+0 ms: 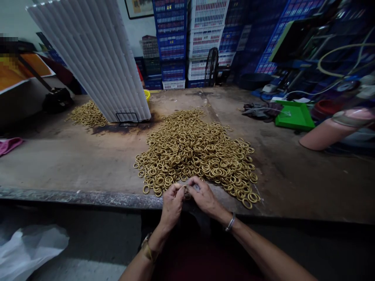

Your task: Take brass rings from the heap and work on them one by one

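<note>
Worktable [73, 160] ahead, left hand [172, 203] and right hand [204, 197] pinch a ring [187, 192], its axis unclear.

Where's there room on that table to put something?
Bare tabletop: left of the big ring pile, nearer than the white ridged panel; and right of the pile, nearer than the green tray. Crowded: the middle, where rings heap beyond the left hand and right hand.

I stood in what looked like a workshop: gold-coloured rings [190, 150] lay heaped on a stained desk [73, 164] just beyond the right hand [205, 198], with stacked plastic crates [170, 43] far past it.
</note>
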Available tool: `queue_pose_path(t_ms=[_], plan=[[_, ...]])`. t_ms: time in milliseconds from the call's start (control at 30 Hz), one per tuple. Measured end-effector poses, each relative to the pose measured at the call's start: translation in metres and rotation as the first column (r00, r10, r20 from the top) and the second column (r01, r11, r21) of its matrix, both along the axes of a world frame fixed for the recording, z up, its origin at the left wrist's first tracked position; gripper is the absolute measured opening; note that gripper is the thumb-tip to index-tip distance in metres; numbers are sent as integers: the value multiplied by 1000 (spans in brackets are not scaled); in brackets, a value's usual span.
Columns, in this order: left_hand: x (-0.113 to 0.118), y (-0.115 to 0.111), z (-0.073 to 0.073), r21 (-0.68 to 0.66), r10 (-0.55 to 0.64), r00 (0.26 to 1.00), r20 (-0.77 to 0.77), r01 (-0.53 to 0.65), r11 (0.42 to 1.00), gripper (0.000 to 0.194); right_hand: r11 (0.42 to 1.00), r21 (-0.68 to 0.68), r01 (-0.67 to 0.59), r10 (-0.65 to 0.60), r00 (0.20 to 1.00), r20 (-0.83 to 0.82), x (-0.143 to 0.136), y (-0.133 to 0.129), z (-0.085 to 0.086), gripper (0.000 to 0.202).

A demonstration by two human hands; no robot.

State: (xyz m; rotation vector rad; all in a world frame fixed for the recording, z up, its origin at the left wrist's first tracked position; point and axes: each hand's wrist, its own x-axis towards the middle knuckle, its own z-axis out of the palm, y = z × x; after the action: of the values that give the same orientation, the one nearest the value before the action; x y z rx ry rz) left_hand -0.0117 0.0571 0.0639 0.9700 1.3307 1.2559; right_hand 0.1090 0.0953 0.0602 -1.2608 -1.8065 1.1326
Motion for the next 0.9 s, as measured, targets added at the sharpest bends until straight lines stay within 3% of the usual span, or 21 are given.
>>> queue_pose_path(t_ms=[100, 167, 333, 467, 600, 733, 833, 900], plan=[[1, -1, 1, 116, 2, 997, -77, 7, 993, 16, 992, -122, -35, 22, 994, -109, 0, 4, -4, 19], [1, -2, 0, 114, -10, 997, -76, 19, 993, 16, 982, -181, -47, 19, 988, -152, 0, 6, -7, 22], [-1, -4, -2, -123, -107, 964, 243, 140, 982, 31, 979, -205, -6, -27, 987, -160, -2, 9, -3, 22], [-2, -4, 1, -132, -146, 894, 425, 221, 966, 31, 976, -216, -10, -29, 984, -175, -2, 7, 6, 18], [0, -6, 2, -103, -137, 893, 429, 199, 975, 30, 964, -265, 12, -60, 983, -176, 1, 8, 8, 16], [1, -7, 0, -81, -127, 923, 363, 167, 983, 30, 995, -74, 70, -69, 997, 19, 6, 8, 2, 17], [1, -6, -2, -55, -137, 947, 290, 159, 986, 30, 989, 119, -84, 63, 983, 170, 9, 3, 0, 17], [0, -5, -3, -45, -137, 963, 234, 151, 987, 30, 969, 166, -182, 141, 962, 233, 9, 0, 0, 16]])
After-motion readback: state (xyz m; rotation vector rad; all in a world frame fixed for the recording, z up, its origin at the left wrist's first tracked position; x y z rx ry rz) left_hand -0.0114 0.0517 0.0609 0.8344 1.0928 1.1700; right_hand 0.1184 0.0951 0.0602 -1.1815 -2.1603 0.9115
